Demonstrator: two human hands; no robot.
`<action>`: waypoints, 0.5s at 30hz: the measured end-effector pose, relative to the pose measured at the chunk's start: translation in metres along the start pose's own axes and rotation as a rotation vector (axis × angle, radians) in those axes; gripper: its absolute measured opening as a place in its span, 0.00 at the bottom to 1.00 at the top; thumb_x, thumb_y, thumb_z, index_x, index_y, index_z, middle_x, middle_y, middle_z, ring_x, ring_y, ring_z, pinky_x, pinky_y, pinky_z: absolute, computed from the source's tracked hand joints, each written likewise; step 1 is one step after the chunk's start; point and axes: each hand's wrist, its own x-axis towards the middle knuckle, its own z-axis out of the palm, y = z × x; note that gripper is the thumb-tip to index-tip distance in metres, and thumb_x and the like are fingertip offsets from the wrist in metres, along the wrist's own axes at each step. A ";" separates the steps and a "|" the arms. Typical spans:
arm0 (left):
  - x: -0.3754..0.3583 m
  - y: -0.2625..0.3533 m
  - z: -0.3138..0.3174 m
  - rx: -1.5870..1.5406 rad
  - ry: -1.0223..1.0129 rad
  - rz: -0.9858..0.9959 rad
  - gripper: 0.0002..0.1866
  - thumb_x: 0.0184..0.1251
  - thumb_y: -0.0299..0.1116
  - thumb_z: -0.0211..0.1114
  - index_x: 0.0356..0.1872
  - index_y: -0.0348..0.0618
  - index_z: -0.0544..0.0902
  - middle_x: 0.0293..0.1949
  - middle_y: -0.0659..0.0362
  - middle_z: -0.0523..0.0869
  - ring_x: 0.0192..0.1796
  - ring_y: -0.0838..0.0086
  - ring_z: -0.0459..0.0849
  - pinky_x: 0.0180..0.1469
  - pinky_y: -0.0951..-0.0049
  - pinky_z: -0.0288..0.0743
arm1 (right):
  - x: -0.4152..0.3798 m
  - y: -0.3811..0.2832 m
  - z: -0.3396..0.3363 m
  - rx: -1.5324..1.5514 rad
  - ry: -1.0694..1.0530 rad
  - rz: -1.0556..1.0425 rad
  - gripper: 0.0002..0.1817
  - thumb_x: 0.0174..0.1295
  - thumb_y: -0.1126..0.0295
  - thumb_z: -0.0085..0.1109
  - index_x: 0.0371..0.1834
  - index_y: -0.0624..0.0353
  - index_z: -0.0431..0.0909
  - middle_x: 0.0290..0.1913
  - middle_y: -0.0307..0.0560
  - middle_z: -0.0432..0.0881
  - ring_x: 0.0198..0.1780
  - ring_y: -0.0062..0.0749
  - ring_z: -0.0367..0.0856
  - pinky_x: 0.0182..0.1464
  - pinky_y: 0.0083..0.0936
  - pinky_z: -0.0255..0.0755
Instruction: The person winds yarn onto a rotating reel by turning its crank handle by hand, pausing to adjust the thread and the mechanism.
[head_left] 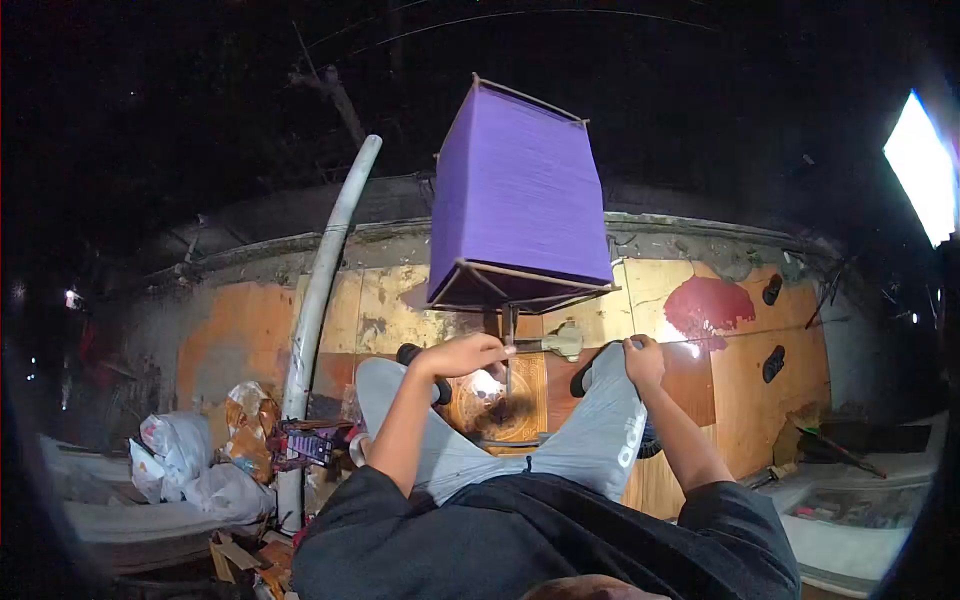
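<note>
A large purple box-shaped frame (530, 185), which looks wrapped in fine thread, stands upright before me on a thin post. Thin sticks jut from its corners. Below it my left hand (468, 356) is closed, fingertips at the dark end of a short tool (562, 342) with a flared, pale grey-green head. Beside my knee my right hand (643, 358) is closed, thumb and fingers pinched together; I cannot tell what is in them. A thin dark line runs rightward from near this hand across the boards.
Painted boards (770, 400) cover the floor, with a dark red patch and a pair of dark sandals (773, 365). A pale pole (330, 260) leans at the left, near plastic bags (180, 455). A low wall (700, 235) runs behind; a bright light (920, 170) glares at the right.
</note>
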 end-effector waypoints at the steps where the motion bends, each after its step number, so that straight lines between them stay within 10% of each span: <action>1: 0.017 -0.001 0.010 -0.089 -0.054 0.018 0.26 0.74 0.51 0.52 0.46 0.32 0.79 0.37 0.54 0.87 0.45 0.73 0.84 0.52 0.71 0.74 | -0.004 -0.011 -0.009 -0.004 -0.035 0.046 0.19 0.58 0.53 0.57 0.46 0.53 0.84 0.50 0.55 0.82 0.54 0.50 0.79 0.58 0.39 0.69; 8: 0.137 -0.062 0.108 -0.890 -0.301 -0.051 0.24 0.70 0.52 0.58 0.58 0.48 0.73 0.51 0.61 0.80 0.53 0.73 0.79 0.52 0.64 0.78 | -0.003 -0.012 -0.009 -0.013 -0.061 0.075 0.19 0.58 0.51 0.56 0.44 0.51 0.84 0.54 0.51 0.80 0.57 0.47 0.76 0.59 0.39 0.68; 15: 0.147 -0.196 0.119 -0.650 0.105 -0.367 0.29 0.63 0.54 0.65 0.58 0.48 0.73 0.51 0.62 0.78 0.51 0.71 0.79 0.41 0.68 0.78 | 0.000 -0.003 -0.006 -0.009 -0.029 0.048 0.20 0.58 0.51 0.57 0.45 0.52 0.84 0.53 0.53 0.80 0.56 0.49 0.77 0.58 0.40 0.69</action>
